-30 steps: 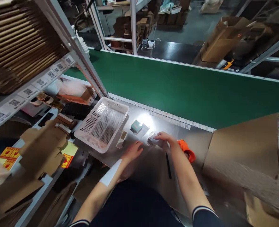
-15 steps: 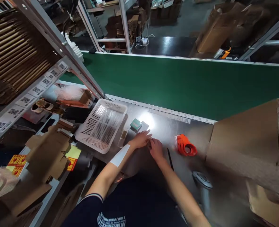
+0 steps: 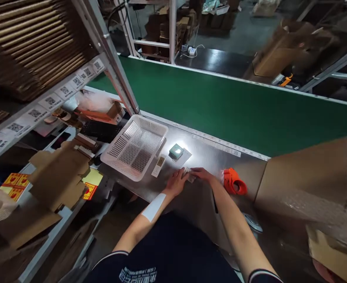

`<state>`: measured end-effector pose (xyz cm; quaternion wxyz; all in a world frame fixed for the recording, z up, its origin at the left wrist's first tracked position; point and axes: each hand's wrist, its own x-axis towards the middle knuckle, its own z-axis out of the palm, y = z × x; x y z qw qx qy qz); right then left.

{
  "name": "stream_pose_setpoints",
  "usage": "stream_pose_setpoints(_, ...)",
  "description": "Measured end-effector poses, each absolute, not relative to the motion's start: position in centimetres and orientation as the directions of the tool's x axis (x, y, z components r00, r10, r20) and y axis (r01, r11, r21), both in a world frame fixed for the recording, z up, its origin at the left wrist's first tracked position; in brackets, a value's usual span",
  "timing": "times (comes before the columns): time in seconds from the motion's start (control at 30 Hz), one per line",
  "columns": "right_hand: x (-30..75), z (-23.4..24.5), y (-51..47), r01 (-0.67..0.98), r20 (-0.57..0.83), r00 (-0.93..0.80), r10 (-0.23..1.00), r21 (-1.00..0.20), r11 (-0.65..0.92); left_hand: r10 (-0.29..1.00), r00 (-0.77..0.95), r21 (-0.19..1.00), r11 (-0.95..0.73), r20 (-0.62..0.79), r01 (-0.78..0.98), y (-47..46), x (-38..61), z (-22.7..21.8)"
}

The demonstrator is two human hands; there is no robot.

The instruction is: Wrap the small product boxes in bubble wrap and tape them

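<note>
My left hand (image 3: 177, 182) and my right hand (image 3: 202, 173) meet over the metal table. Between their fingertips is a small, crinkled clear plastic packet (image 3: 190, 175), pinched from both sides; its contents are too small to make out. Just beyond the hands, a small green box (image 3: 176, 151) rests on a pale flat sheet (image 3: 186, 158). To the left of them lies a narrow white box with a brown-gold panel (image 3: 159, 166), close beside a white perforated plastic basket (image 3: 123, 166). A white patch covers part of my left forearm.
An orange tape dispenser (image 3: 234, 181) and a partly hidden handheld scanner (image 3: 252, 223) are on the right. Further right stands a large cardboard box (image 3: 303, 177) with bubble wrap. A green conveyor belt (image 3: 220, 102) runs behind the table. Shelving with flattened cartons (image 3: 44, 43) rises at left.
The camera view has shifted. My fingers have separated slightly, exposing the clear packet between them. My right hand has swung to lie more sideways, and its forearm now covers most of the scanner.
</note>
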<state>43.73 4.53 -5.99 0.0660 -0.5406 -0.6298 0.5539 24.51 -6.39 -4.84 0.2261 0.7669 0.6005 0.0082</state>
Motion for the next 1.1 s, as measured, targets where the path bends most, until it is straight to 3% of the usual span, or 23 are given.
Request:
stream_pose_setpoints(0.07, 43.7, -5.8, 4.7, 0.58, -0.536, -0.488, 0.688, -0.789, -0.203, 0.913, 0.306, 0.381, -0.19, -0.269, 0.905, -8.8, 23.9, -4.7)
stream_pose_setpoints(0.13, 43.6, -5.9, 3.8, 0.595, -0.516, -0.466, 0.719, -0.784, -0.177, 0.862, 0.405, 0.424, -0.257, -0.305, 0.868, -11.6, 22.7, -4.9)
stream_pose_setpoints(0.27, 42.7, -6.9, -0.7, 0.693, -0.327, -0.343, 0.881, -0.721, 0.003, 0.723, 0.528, 0.456, -0.325, -0.445, 0.829, -15.9, 19.9, -5.7)
stream_pose_setpoints(0.43, 40.1, -8.1, -6.7, 0.8, -0.095, -0.355, 0.93, -0.546, 0.249, 0.702, 0.54, 0.459, -0.33, -0.465, 0.825, -17.2, 18.6, -6.6)
stream_pose_setpoints(0.63, 39.5, -8.3, -5.8, 0.847, -0.218, -0.416, 0.883, -0.446, 0.289, 0.719, 0.541, 0.426, -0.364, -0.437, 0.828, -17.6, 18.8, -6.6)
stream_pose_setpoints(0.8, 42.8, -6.7, 1.0, 0.921, -0.278, -0.303, 0.912, -0.33, 0.206, 0.758, 0.527, 0.397, -0.379, -0.385, 0.836, -16.8, 19.5, -7.0)
stream_pose_setpoints(0.93, 44.4, -5.4, 4.2, 0.948, -0.258, -0.254, 0.932, -0.256, 0.188, 0.78, 0.482, 0.39, -0.332, -0.398, 0.859, -16.3, 20.7, -7.2)
stream_pose_setpoints(1.1, 43.5, -6.0, 1.4, 0.962, -0.158, -0.23, 0.96, -0.183, 0.201, 0.76, 0.461, 0.388, -0.296, -0.457, 0.873, -17.3, 20.4, -6.8)
